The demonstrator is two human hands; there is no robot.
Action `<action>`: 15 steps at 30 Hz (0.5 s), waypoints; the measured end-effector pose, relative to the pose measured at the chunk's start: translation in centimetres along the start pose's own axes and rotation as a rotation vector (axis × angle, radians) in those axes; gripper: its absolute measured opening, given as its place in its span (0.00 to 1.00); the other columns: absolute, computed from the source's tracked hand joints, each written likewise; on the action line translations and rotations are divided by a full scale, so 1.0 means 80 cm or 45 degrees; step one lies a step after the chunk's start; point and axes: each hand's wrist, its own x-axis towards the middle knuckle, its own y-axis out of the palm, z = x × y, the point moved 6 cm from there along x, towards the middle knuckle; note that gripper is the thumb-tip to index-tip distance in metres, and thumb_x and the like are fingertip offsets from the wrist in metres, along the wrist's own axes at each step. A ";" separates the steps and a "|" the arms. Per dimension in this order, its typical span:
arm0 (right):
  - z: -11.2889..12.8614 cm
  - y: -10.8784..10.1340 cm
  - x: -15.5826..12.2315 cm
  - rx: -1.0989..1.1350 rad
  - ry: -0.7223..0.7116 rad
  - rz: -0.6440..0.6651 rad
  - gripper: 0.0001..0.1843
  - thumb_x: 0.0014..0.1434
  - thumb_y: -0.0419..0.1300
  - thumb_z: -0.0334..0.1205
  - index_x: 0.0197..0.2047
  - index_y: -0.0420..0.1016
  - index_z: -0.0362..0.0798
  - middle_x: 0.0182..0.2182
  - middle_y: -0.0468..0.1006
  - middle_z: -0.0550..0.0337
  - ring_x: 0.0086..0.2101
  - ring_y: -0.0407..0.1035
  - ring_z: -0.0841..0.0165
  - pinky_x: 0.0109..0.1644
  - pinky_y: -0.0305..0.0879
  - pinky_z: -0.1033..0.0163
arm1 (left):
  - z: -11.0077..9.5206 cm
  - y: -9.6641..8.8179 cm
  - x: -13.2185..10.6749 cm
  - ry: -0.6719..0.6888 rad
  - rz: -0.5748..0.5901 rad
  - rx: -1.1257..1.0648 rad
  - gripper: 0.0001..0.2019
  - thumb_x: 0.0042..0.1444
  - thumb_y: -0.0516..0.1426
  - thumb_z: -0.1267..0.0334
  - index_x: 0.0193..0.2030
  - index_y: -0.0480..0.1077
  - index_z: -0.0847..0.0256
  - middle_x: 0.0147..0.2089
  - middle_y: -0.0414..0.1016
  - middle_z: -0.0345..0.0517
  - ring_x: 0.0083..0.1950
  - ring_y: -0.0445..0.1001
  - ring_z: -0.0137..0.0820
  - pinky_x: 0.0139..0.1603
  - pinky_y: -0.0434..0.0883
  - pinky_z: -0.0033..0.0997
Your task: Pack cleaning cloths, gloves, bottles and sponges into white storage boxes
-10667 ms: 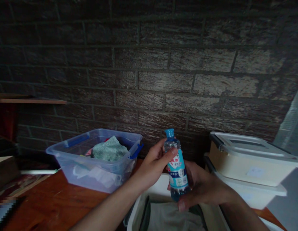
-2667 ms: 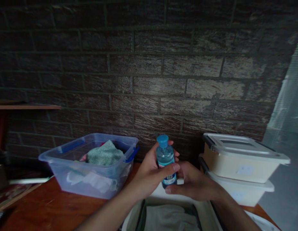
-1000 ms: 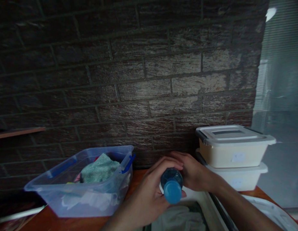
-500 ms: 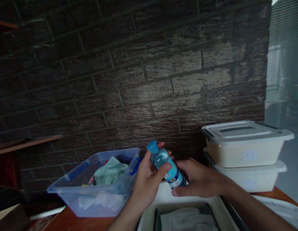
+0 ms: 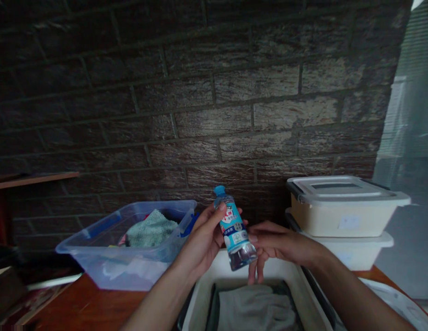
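Observation:
A clear bottle with a blue cap and a blue printed label is held tilted, cap up and leaning left. My left hand is wrapped round its upper part, thumb across the front near the shoulder. My right hand is at the bottle's lower right side, its fingertips close against the edge; whether they touch cannot be told. Its fingers are apart, some hanging downward. Below both hands stands an uncovered white storage box with folded grey cloth inside.
A clear plastic bin with a green towel and other cloths stands left on the wooden table. Two lidded cream boxes are stacked at right, near a white lid. A dark brick wall rises behind.
The bottle has turned so its front label faces me, and it stands more upright. My right hand has loosened from its base, fingers now hanging lower. The view has shifted slightly.

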 end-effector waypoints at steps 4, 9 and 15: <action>0.006 0.001 -0.003 -0.080 -0.018 0.023 0.21 0.63 0.63 0.48 0.53 0.78 0.41 0.48 0.82 0.44 0.35 0.80 0.63 0.38 0.75 0.61 | 0.006 -0.014 0.010 -0.171 -0.028 -0.183 0.15 0.64 0.61 0.56 0.50 0.72 0.66 0.46 0.81 0.55 0.38 0.84 0.38 0.36 0.82 0.36; 0.016 0.001 -0.004 -0.164 -0.078 0.003 0.21 0.62 0.66 0.46 0.53 0.79 0.41 0.48 0.83 0.43 0.35 0.79 0.65 0.39 0.75 0.60 | 0.013 -0.017 0.015 -0.313 0.021 -0.308 0.17 0.66 0.58 0.54 0.49 0.72 0.69 0.42 0.81 0.54 0.35 0.83 0.36 0.34 0.82 0.34; 0.022 -0.010 -0.006 -0.282 -0.099 -0.148 0.20 0.62 0.66 0.51 0.45 0.81 0.41 0.38 0.84 0.49 0.31 0.77 0.67 0.37 0.74 0.62 | 0.008 -0.012 0.009 -0.214 0.006 -0.178 0.16 0.64 0.61 0.55 0.51 0.71 0.65 0.47 0.80 0.54 0.36 0.83 0.36 0.33 0.81 0.35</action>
